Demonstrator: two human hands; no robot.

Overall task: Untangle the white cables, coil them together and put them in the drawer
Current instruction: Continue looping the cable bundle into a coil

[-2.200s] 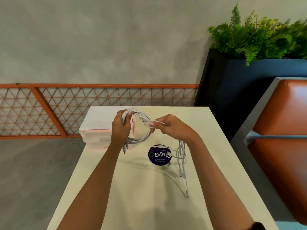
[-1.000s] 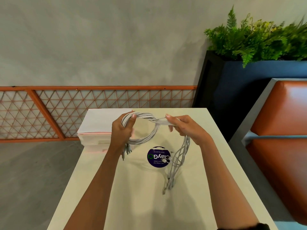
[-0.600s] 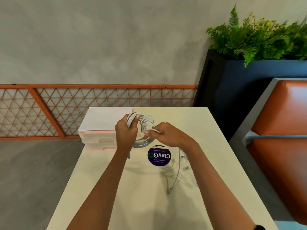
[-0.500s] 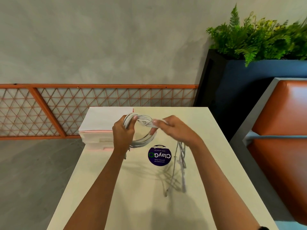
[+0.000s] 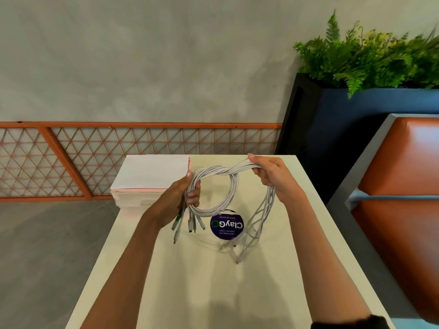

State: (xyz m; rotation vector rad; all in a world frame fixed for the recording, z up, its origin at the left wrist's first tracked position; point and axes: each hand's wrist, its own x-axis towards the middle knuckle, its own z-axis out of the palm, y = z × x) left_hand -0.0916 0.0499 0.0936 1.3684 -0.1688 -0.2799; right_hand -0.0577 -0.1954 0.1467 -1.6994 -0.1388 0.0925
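A bundle of white cables (image 5: 222,184) is held up over the cream table (image 5: 213,281). My left hand (image 5: 183,200) grips the left side of a round coil, and several plug ends hang below it. My right hand (image 5: 270,172) holds the twisted run of the same cables out to the right, at the coil's top height. From that hand the loose tails (image 5: 256,229) drop down and their ends touch the table. The white drawer box (image 5: 145,184) stands at the table's far left corner, shut as far as I can see.
A round purple sticker (image 5: 226,227) lies on the table under the coil. An orange lattice rail (image 5: 118,157) runs along the wall behind. A dark planter with ferns (image 5: 356,67) and an orange padded seat (image 5: 403,186) stand at the right.
My right hand has swung out to the right, away from my left hand, drawing the twisted cables taut across the top. The hanging tails have shifted right with it.
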